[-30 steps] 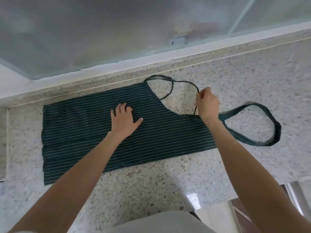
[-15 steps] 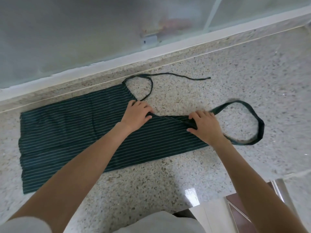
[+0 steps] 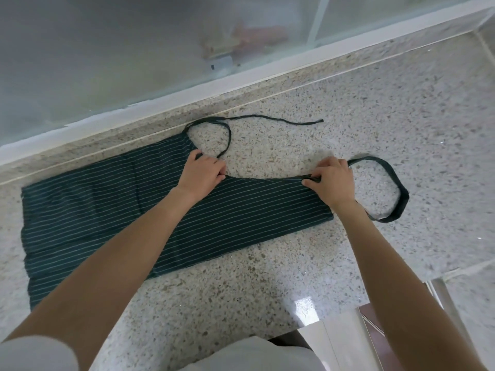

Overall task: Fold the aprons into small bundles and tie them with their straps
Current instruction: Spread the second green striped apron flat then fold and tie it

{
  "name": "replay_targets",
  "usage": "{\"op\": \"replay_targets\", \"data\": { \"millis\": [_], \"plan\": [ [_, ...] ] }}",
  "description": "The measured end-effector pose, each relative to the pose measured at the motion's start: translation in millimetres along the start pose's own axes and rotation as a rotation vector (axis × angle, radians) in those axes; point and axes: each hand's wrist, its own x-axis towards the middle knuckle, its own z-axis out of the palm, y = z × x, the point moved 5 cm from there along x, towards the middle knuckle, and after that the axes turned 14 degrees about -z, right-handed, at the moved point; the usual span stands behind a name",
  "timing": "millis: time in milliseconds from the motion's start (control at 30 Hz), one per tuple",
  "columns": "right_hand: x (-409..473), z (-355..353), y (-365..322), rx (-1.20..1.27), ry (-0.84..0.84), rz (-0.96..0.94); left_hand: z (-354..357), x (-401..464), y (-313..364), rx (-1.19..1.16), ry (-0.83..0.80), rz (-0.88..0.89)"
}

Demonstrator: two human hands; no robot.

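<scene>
A dark green apron (image 3: 107,210) with thin white stripes lies folded lengthwise, flat on the speckled stone counter (image 3: 348,103). My left hand (image 3: 202,174) grips the apron's far edge where the thin waist strap (image 3: 241,121) starts; its fingers are curled on the cloth. My right hand (image 3: 330,182) pinches the far edge at the bib end, thumb under a raised fold. The wide neck loop (image 3: 396,188) lies in a ring to the right of my right hand. The thin strap curls in a loop and trails right along the counter's back.
A frosted glass window with a white sill (image 3: 187,100) runs along the counter's back. The counter's front edge drops off at lower right, where a white cabinet front (image 3: 340,341) and a metal rail (image 3: 444,298) show.
My right hand let go of the thin strap, which now lies stretched out on the counter, and came down onto the bib end. My left hand slid right to the apron's far edge.
</scene>
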Motion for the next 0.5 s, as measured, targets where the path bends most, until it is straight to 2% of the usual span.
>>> {"op": "replay_targets", "data": {
  "millis": [133, 267, 333, 433, 500],
  "plan": [
    [-1, -5, 13, 0.226, 0.024, 0.001, 1, -5, 14, -0.060, 0.074, 0.036],
    [2, -3, 19, 0.242, 0.047, 0.036, 11, -26, 45, -0.110, 0.097, 0.191],
    [5, -2, 19, 0.178, 0.073, 0.026, 21, -36, 55, -0.089, 0.023, 0.185],
    [2, -5, 13, 0.094, 0.157, -0.005, 39, -49, 57, -0.076, -0.179, 0.088],
    [-7, -7, -4, 0.034, 0.245, -0.088, 44, -59, 56, -0.126, -0.227, 0.058]
  ]
}}
